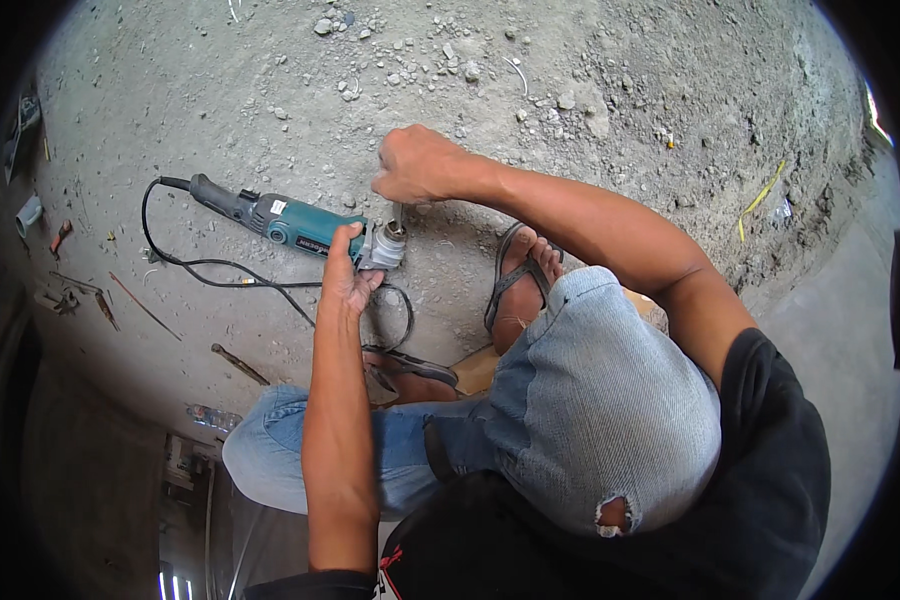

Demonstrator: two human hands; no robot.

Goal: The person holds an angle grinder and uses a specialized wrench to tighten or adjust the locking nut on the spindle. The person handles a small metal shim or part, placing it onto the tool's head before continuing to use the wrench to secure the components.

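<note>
A teal and black angle grinder (290,224) lies on the dusty concrete floor (610,90), its black cord (220,270) looping toward my feet. My left hand (346,272) grips the grinder's metal head (383,250) from the near side. My right hand (417,165) is closed around a small metal tool (397,216), apparently a wrench, that stands on the grinder's head. My knees in light jeans and my sandalled feet sit just below the grinder.
Small stones and rubble (410,50) scatter the floor at the top. Rusty rods and nails (238,364) lie at the left, with a pipe piece (28,212) near the left rim. A yellow strip (762,196) lies at the right.
</note>
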